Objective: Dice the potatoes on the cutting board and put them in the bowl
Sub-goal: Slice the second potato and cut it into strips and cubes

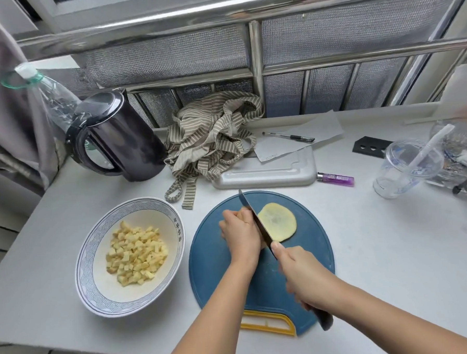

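Note:
A round blue cutting board with a yellow handle lies in front of me. On it a flat pale-yellow potato slice lies to the right of the knife. My right hand grips the knife's dark handle, thumb along the blade's back. The blade stands against my left hand, whose curled fingers hold down a potato piece that is mostly hidden beneath them. A white bowl with a blue patterned rim, left of the board, holds several potato dice.
A black kettle and a striped cloth sit behind the bowl. A grey tray, paper, pen and purple lighter lie behind the board. A clear plastic cup stands at right. The table's front edge is near.

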A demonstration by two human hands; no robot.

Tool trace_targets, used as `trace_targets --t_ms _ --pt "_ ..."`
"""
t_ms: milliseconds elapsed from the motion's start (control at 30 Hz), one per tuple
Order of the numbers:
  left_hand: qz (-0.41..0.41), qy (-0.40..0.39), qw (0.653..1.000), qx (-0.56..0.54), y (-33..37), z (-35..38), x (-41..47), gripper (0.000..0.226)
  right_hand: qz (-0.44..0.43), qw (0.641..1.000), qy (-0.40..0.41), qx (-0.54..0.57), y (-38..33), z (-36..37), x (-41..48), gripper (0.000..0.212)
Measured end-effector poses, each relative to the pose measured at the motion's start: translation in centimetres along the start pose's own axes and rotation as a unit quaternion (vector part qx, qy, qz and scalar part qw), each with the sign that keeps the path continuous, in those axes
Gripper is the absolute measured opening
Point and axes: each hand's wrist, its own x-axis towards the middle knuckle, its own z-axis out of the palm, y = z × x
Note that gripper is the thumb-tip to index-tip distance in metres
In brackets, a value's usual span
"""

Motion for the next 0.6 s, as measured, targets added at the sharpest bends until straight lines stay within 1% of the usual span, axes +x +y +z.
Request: trace_targets --t_ms 100,200,300,400,600 --pt "-0.010 0.002 1.000 0.012 0.3 0.0 0.1 0.023 0.008 1.000 -0.010 0.016 -0.1 -0.2 0.5 0.050" --pt "-0.002 0.002 1.000 0.028 0.4 0.1 -0.1 0.022 0.016 0.999 -0.019 0.027 -0.4 -0.5 1.5 0.050" --pt "-0.001 0.002 0.999 0.043 1.1 0.6 -0.5 0.019 0.028 0.996 -0.028 0.076 -0.6 -1.3 2.4 0.046" --pt "0.006 0.001 0.998 0.056 1.3 0.7 -0.4 0.017 0.027 0.995 -0.030 0.096 -0.2 -1.3 2.4 0.044" --pt "-0.004 -0.015 0.999 0.048 0.6 0.1 -0.2 0.022 0.021 0.996 -0.028 0.076 -0.1 0.0 3.4 0.049"
